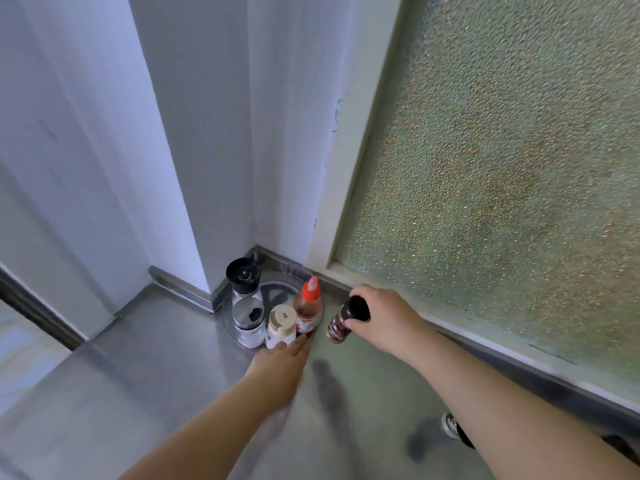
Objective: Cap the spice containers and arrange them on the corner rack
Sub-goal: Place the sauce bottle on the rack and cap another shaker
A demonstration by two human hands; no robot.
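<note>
A round clear rack [277, 295] sits in the counter's far corner. On it stand a black-topped grinder [243, 279], a glass jar with a steel lid [248, 322], a beige-capped white bottle [281, 325] and a red-capped sauce bottle [308, 308]. My left hand [282, 367] reaches to the rack's front edge, fingertips touching the base of the white bottle. My right hand [377, 315] grips the black cap of a dark spice bottle [341, 323], held tilted just right of the rack.
The steel counter [156, 375] meets white wall panels [194, 150] behind the rack and a frosted window [502, 185] on the right. Another small container [452, 424] peeks out under my right forearm near the window sill.
</note>
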